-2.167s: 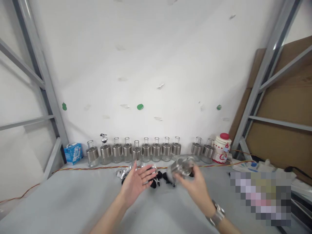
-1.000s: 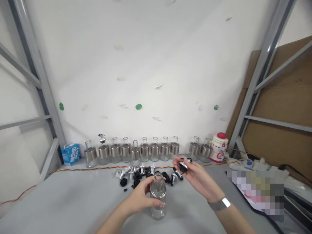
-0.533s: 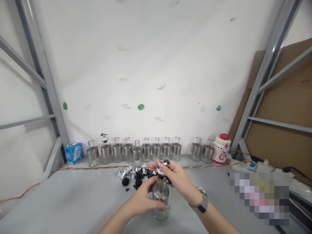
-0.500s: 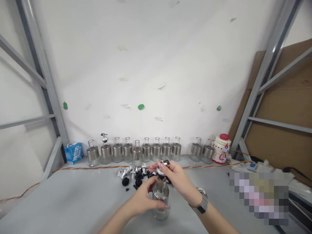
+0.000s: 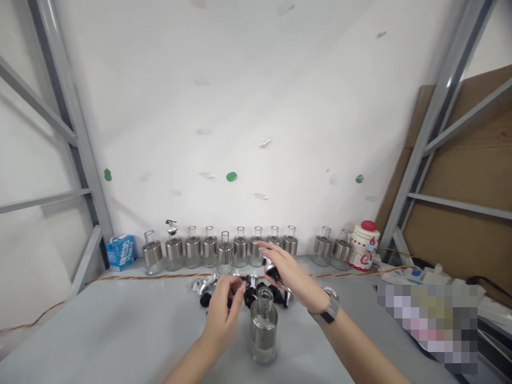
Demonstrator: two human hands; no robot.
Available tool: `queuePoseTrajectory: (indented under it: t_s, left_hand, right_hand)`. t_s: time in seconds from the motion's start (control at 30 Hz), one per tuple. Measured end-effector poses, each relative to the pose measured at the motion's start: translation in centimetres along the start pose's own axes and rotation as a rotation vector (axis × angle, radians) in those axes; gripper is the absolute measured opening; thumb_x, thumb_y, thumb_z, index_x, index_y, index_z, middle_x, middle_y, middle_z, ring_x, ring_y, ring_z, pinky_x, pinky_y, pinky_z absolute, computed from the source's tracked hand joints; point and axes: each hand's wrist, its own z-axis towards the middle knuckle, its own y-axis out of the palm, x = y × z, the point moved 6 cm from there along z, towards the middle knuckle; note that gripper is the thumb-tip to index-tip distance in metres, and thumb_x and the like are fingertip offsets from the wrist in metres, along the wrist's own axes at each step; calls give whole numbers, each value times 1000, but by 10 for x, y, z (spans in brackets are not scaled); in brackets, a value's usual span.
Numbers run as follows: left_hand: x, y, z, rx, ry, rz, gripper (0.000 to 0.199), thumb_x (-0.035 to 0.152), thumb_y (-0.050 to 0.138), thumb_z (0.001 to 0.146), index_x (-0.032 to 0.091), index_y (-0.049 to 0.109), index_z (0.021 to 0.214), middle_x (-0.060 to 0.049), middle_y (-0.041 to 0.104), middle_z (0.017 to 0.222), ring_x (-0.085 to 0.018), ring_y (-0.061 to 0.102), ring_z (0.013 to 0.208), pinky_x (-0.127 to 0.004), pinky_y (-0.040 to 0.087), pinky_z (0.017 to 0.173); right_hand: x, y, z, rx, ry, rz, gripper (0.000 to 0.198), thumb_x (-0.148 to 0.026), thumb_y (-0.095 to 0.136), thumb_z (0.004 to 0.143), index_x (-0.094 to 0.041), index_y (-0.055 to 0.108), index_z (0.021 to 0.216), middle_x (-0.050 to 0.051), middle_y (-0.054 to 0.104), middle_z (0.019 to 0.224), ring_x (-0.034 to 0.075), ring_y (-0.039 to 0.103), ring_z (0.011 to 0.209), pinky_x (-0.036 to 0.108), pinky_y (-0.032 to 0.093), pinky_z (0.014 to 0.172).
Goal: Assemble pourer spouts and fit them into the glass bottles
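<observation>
A glass bottle point(image 5: 264, 333) with a metal sleeve stands upright in front of me, its neck uncovered. Up and to the right of its mouth, my right hand point(image 5: 286, 272) is closed around a pourer stopper point(image 5: 272, 271) with a black plug and a silvery top; the fingers partly cover it. My left hand point(image 5: 226, 304) is to the left of the bottle, apart from it. Its thumb and fingers are pinched together, and what they hold, if anything, cannot be made out. Behind both hands lies a pile of silver and black stopper parts point(image 5: 251, 296), partly hidden by them.
Along the wall stand several similar bottles point(image 5: 192, 250), one with a pourer point(image 5: 172, 228) on top. A blue carton point(image 5: 121, 252) is at the left end, a white and red jar point(image 5: 364, 245) at the right. A twisted wire point(image 5: 152, 276) crosses the table point(image 5: 120, 330).
My right hand has lifted the pourer stopper off the bottle's mouth. My left hand has let go of the bottle and moved left toward the loose parts.
</observation>
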Motion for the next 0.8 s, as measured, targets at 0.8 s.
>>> queuePoseTrajectory:
  t_s: [0.8]
  left_hand:
    - [63, -9, -35, -29, 809, 353, 27, 8, 38, 80, 11, 48, 104, -12, 60, 81, -19, 56, 74, -29, 46, 63]
  right_hand:
    - [-34, 67, -53, -327, -257, -678, 44, -46, 22, 88, -24, 59, 92, 1, 62, 75, 18, 52, 72, 28, 36, 68]
